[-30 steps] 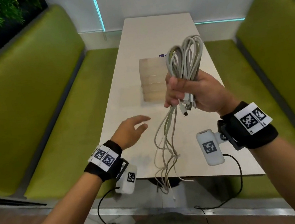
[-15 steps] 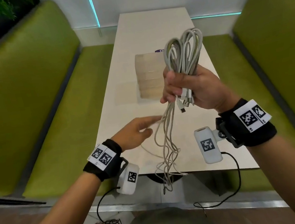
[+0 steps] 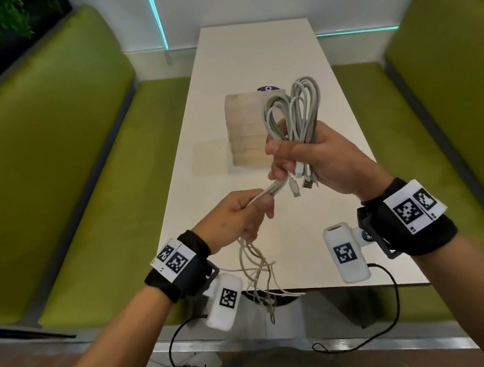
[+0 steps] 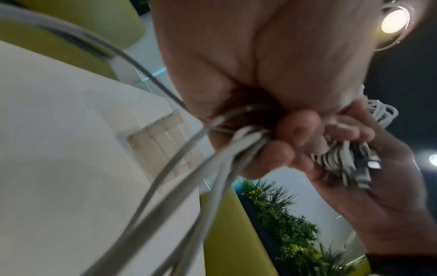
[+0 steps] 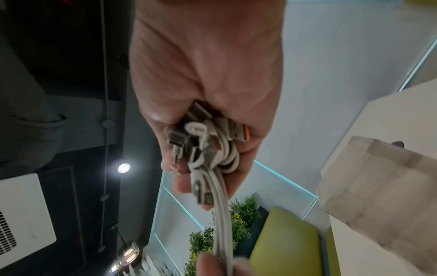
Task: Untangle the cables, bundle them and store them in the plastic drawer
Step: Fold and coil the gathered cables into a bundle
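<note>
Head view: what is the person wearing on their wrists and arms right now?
Both forearms are bare, with no sleeves. Each wrist carries a black wristband bearing a white label printed with black square codes. A white camera pod with its own code hangs under each wrist, trailing a thin black cable.

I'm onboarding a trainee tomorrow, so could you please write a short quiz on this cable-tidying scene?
1. True or false: the left hand grips the loose strands hanging from the grey cable bundle.
2. Which hand holds the looped end and the plugs?
3. The translucent plastic drawer unit stands on: A) the white table; B) the green bench.

Key: 1 true; 2 the right hand; 3 A.
</note>
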Available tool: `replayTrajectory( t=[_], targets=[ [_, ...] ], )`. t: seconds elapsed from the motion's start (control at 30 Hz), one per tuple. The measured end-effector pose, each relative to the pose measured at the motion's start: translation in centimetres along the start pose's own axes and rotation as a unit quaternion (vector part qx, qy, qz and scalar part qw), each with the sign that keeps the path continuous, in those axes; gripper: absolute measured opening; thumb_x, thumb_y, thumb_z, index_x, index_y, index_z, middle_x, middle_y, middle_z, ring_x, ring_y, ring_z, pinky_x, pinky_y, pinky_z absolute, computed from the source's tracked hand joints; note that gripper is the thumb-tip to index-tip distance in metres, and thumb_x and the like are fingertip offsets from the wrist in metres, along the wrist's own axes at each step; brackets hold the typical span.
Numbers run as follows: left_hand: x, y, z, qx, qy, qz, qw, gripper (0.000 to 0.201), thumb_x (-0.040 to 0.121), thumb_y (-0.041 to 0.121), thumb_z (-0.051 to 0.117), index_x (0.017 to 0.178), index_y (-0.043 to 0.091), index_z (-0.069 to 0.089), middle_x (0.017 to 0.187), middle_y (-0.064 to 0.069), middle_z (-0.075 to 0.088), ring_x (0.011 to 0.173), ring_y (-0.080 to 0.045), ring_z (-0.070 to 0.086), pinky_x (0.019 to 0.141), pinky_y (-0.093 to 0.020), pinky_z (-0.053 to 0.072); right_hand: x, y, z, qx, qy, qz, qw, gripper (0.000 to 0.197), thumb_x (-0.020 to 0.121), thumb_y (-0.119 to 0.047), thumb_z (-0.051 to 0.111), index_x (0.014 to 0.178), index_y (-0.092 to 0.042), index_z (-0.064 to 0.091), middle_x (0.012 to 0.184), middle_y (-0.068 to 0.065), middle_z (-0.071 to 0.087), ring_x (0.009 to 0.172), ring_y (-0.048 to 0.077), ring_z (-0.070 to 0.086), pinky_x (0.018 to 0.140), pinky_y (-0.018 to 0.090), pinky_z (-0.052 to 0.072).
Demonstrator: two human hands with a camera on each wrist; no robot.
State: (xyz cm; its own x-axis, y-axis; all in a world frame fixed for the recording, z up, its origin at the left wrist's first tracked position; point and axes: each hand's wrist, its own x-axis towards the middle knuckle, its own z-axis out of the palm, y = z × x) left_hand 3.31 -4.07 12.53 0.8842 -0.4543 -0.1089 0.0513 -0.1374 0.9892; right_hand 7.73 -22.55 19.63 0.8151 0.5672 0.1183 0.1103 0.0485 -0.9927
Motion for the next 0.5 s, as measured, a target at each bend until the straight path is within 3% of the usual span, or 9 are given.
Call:
replayTrajectory(
  t=[0.1, 0.2, 0.27, 0.33, 0.43, 0.5],
  targets=[
    [-0.3, 0.3, -0.8, 0.034, -0.044, -0.029, 0.998, 0.035, 0.098, 0.034, 0.043, 0.079, 0.008, 0.056, 0.051, 0.002, 0.034, 0.043, -0.014, 0.034, 0.049, -0.026, 0.04, -0.5, -0.5, -0.6, -0.127, -0.016, 0.031, 0.991, 0.025, 0.093, -0.015, 0.059, 0.079, 0.005, 0.053, 0.059, 0.005, 0.05, 0.061, 0.025, 0.053, 0.07, 0.037, 0.05],
    [-0.7, 0.4, -1.3, -0.048, -0.083, -0.073, 0.993, 0.041, 0.098, 0.039, 0.039, 0.089, 0.004, 0.06, 0.055, 0.001, 0.043, 0.042, -0.011, 0.037, 0.047, -0.022, 0.038, -0.6, -1.2, -0.8, -0.32, -0.056, 0.076, 0.943, 0.022, 0.09, -0.029, 0.063, 0.075, -0.012, 0.064, 0.06, -0.001, 0.061, 0.048, 0.004, 0.051, 0.047, 0.013, 0.04],
    [-0.6, 0.5, -1.5, -0.179, -0.117, -0.107, 0.971, 0.057, 0.097, 0.046, 0.03, 0.1, -0.003, 0.06, 0.061, -0.004, 0.055, 0.041, -0.01, 0.04, 0.044, -0.02, 0.035, -0.5, -1.3, -0.9, -0.384, -0.103, 0.112, 0.911, 0.019, 0.089, -0.029, 0.064, 0.073, -0.02, 0.064, 0.057, -0.007, 0.059, 0.044, 0.003, 0.049, 0.043, 0.012, 0.038],
    [-0.4, 0.6, -1.7, -0.251, -0.144, -0.117, 0.95, 0.085, 0.089, 0.063, 0.017, 0.107, -0.011, 0.057, 0.072, -0.014, 0.063, 0.043, -0.012, 0.044, 0.045, -0.022, 0.035, -0.4, -1.2, -0.6, -0.463, -0.178, 0.131, 0.858, 0.023, 0.089, -0.028, 0.063, 0.067, -0.025, 0.059, 0.056, -0.009, 0.056, 0.046, 0.003, 0.048, 0.047, 0.014, 0.039],
    [-0.3, 0.9, -1.5, -0.207, -0.165, -0.118, 0.957, 0.124, 0.067, 0.087, -0.001, 0.11, -0.012, 0.059, 0.09, -0.025, 0.067, 0.053, -0.02, 0.051, 0.052, -0.025, 0.041, -0.3, -0.8, 0.5, -0.553, -0.261, 0.127, 0.781, 0.007, 0.088, -0.025, 0.061, 0.081, -0.025, 0.063, 0.077, -0.006, 0.066, 0.071, 0.011, 0.058, 0.066, 0.026, 0.046],
    [-0.2, 1.0, -1.4, -0.174, -0.178, -0.11, 0.962, 0.127, 0.059, 0.094, 0.013, 0.114, -0.011, 0.059, 0.104, -0.032, 0.064, 0.065, -0.028, 0.057, 0.058, -0.029, 0.045, -0.1, -0.5, 1.1, -0.592, -0.263, 0.11, 0.754, 0.006, 0.087, -0.022, 0.058, 0.083, -0.025, 0.063, 0.082, -0.005, 0.065, 0.078, 0.018, 0.059, 0.068, 0.032, 0.046]
  ],
)
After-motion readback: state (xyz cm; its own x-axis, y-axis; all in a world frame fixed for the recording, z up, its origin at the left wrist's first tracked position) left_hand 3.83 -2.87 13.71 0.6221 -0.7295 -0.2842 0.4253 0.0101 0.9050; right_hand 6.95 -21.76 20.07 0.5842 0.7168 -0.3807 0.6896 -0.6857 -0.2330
